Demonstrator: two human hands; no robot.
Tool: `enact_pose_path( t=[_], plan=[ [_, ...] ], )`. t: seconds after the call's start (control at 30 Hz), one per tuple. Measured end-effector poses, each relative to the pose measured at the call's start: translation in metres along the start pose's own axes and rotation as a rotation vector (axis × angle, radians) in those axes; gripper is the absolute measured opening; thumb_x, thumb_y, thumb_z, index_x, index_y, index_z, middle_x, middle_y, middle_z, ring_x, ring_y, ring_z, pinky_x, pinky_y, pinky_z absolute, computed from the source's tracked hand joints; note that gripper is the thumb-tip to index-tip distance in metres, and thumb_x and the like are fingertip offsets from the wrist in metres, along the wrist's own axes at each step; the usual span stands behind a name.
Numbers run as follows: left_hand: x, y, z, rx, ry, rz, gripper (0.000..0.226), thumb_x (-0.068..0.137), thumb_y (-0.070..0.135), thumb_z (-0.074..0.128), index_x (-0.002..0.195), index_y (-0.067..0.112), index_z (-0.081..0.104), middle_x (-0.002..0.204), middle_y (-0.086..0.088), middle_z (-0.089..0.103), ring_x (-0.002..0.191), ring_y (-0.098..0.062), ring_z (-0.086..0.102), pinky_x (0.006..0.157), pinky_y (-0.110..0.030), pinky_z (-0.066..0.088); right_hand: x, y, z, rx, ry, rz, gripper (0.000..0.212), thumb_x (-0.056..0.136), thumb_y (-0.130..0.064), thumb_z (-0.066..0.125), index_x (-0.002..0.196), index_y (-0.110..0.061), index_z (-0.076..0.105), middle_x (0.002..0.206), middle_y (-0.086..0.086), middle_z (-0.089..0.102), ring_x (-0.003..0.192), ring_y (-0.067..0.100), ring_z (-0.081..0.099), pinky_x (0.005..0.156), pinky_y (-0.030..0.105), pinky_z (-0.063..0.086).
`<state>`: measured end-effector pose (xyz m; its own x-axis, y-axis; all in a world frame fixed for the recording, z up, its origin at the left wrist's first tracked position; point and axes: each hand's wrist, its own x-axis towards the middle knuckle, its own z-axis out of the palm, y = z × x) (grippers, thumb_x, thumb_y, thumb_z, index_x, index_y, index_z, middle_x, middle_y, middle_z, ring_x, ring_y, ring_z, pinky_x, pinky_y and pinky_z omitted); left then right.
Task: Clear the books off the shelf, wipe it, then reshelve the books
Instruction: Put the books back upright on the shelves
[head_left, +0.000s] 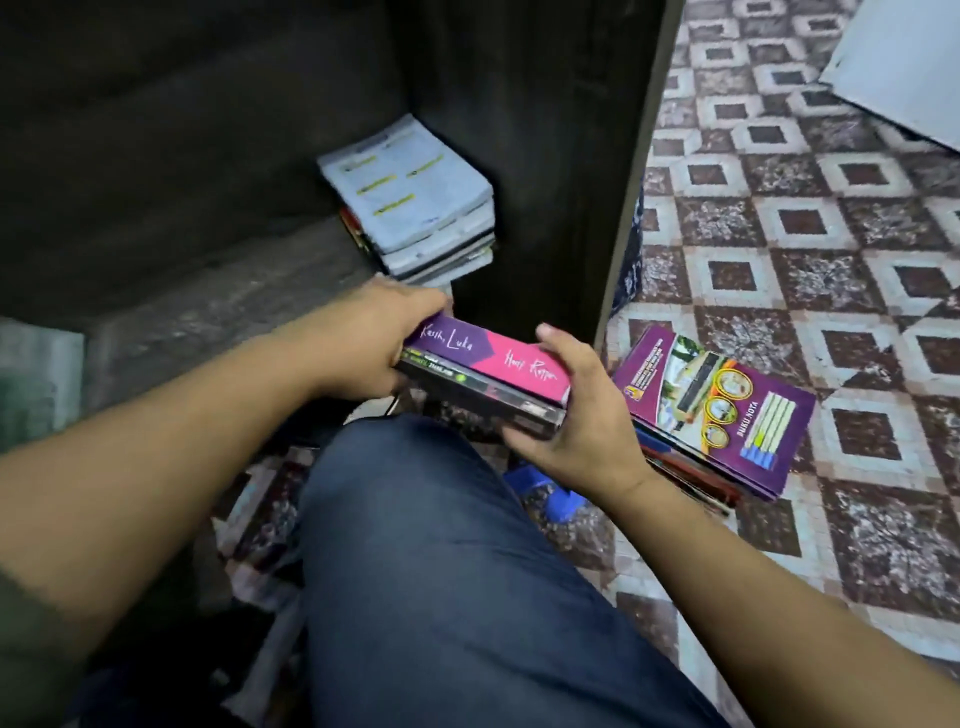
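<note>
The left hand (363, 343) and right hand (576, 415) each clasp an end of the two stacked books (488, 366) above the knee (415, 499), in front of the dark shelf (208, 317), the left fingers mostly hidden behind them; a pile (410, 197), probably more books, sits in its corner.

Book (488, 358) — pink-purple; floor (779, 223) — maroon-white diamonds.

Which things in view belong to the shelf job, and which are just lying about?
Job: held books, gripped by left hand and right hand; book stack on the shelf; floor pile topped by a purple notebook.
Lying about: white panel at top right; blue object below the right hand, unidentifiable.
</note>
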<state>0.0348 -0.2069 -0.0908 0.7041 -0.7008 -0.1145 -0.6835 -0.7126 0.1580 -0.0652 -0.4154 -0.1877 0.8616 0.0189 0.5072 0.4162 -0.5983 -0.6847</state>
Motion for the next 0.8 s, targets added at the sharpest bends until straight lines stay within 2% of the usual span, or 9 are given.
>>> enact_pose_path(
  t=[0.07, 0.13, 0.23, 0.3, 0.33, 0.43, 0.57, 0.7, 0.8],
  plan=[
    [-0.008, -0.014, -0.003, 0.023, 0.089, -0.021, 0.054, 0.065, 0.023, 0.079, 0.110, 0.031, 0.050, 0.108, 0.004, 0.061, 0.105, -0.023, 0.057, 0.100, -0.042, 0.039, 0.017, -0.007, 0.006, -0.021, 0.042, -0.141, 0.077, 0.065, -0.021, 0.085, 0.127, -0.018, 0.039, 0.121, -0.004, 0.050, 0.106, 0.019, 0.056, 0.087, 0.040, 0.048],
    [-0.012, -0.024, -0.003, 0.158, 0.250, -0.101, 0.074, 0.062, 0.018, 0.079, 0.127, 0.028, 0.047, 0.127, 0.001, 0.056, 0.127, -0.025, 0.046, 0.113, -0.049, 0.023, 0.036, -0.015, 0.008, -0.124, 0.121, -0.324, 0.060, 0.074, -0.027, 0.078, 0.122, -0.018, 0.043, 0.118, 0.004, 0.059, 0.099, 0.028, 0.061, 0.075, 0.046, 0.049],
    [-0.012, -0.026, -0.001, 0.381, 0.521, -0.510, 0.097, 0.071, 0.017, 0.076, 0.151, 0.009, 0.022, 0.154, -0.016, 0.029, 0.146, -0.036, 0.017, 0.115, -0.057, 0.010, 0.067, -0.022, 0.005, -0.308, 0.274, -0.485, 0.053, 0.077, -0.029, 0.078, 0.119, -0.023, 0.046, 0.113, 0.009, 0.067, 0.091, 0.031, 0.064, 0.070, 0.042, 0.045],
    [-0.009, -0.028, 0.005, 0.324, 0.454, -0.795, 0.103, 0.080, 0.028, 0.070, 0.153, 0.005, 0.001, 0.160, -0.021, 0.004, 0.148, -0.039, -0.001, 0.115, -0.058, 0.003, 0.091, -0.024, 0.005, -0.382, 0.372, -0.550, 0.055, 0.076, -0.031, 0.080, 0.120, -0.024, 0.047, 0.114, 0.006, 0.068, 0.093, 0.027, 0.064, 0.074, 0.040, 0.041],
    [-0.007, -0.031, 0.011, 0.281, 0.377, -0.854, 0.106, 0.083, 0.036, 0.068, 0.153, 0.005, -0.005, 0.160, -0.021, -0.003, 0.147, -0.038, -0.007, 0.116, -0.058, 0.001, 0.105, -0.024, 0.007, -0.418, 0.412, -0.577, 0.056, 0.077, -0.030, 0.080, 0.121, -0.024, 0.047, 0.114, 0.003, 0.068, 0.094, 0.025, 0.064, 0.075, 0.039, 0.040],
    [-0.001, -0.047, 0.040, 0.186, 0.163, -0.832, 0.100, 0.091, 0.054, 0.051, 0.153, 0.010, -0.014, 0.160, -0.015, -0.017, 0.147, -0.033, -0.017, 0.119, -0.055, -0.001, 0.148, -0.021, 0.022, -0.558, 0.466, -0.657, 0.046, 0.083, -0.027, 0.074, 0.121, -0.026, 0.049, 0.116, -0.003, 0.068, 0.097, 0.020, 0.064, 0.077, 0.036, 0.036],
    [0.005, -0.082, 0.070, 0.092, -0.033, -0.798, 0.081, 0.095, 0.067, 0.021, 0.153, 0.025, -0.014, 0.159, -0.008, -0.024, 0.145, -0.030, -0.024, 0.117, -0.055, -0.007, 0.195, -0.013, 0.056, -0.659, 0.454, -0.785, 0.020, 0.098, -0.025, 0.055, 0.117, -0.028, 0.054, 0.113, -0.005, 0.069, 0.096, 0.021, 0.065, 0.078, 0.034, 0.034],
    [0.007, -0.119, 0.091, -0.010, -0.049, -0.793, 0.063, 0.097, 0.063, 0.014, 0.152, 0.042, -0.007, 0.161, -0.002, -0.019, 0.147, -0.029, -0.019, 0.117, -0.055, -0.007, 0.216, 0.015, 0.090, -0.765, 0.300, -0.838, 0.025, 0.099, -0.017, 0.048, 0.114, -0.027, 0.064, 0.113, 0.000, 0.069, 0.096, 0.025, 0.065, 0.079, 0.037, 0.035],
    [0.006, -0.127, 0.111, -0.026, 0.040, -0.796, 0.056, 0.099, 0.057, 0.016, 0.150, 0.048, -0.006, 0.162, 0.002, -0.015, 0.148, -0.028, -0.015, 0.117, -0.056, -0.006, 0.213, 0.041, 0.104, -0.763, 0.138, -0.703, 0.039, 0.088, -0.014, 0.051, 0.124, -0.028, 0.059, 0.125, 0.006, 0.063, 0.108, 0.029, 0.052, 0.085, 0.040, 0.031]
  ],
)
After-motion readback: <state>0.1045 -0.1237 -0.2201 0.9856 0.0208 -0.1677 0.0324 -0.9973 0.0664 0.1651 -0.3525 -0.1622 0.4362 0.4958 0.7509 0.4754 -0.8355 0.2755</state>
